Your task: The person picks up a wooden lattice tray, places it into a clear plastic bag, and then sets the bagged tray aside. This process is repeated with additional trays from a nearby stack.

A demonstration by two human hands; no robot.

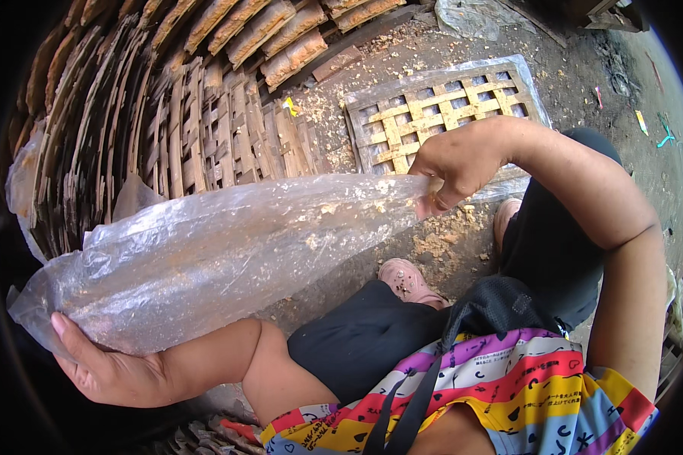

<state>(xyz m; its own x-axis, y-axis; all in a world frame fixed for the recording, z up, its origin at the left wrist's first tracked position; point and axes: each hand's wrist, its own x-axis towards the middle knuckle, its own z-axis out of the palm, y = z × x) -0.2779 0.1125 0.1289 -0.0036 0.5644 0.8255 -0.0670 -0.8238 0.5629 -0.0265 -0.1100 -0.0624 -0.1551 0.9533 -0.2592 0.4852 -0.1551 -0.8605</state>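
A long sheet of clear plastic [228,254], creased and dotted with pale crumbs, is stretched across in front of me. My left hand [106,371] grips its wide left end, thumb lying on top and the other fingers partly hidden. At the opposite end, the gathered tip is pinched in my right hand [459,167]. Just beyond that hand, a flat woven lattice tray [402,114] lies on the ground with clear plastic around its edges. My right wrist and hand cover part of its near side.
Many woven slatted trays [197,136] stand packed on edge at the left. Behind them are rows of thick orange-brown slabs [296,57]. Crumbs [444,239] litter the dark ground near my pink clogs [406,279]. A crumpled plastic sheet [474,19] lies at the far side.
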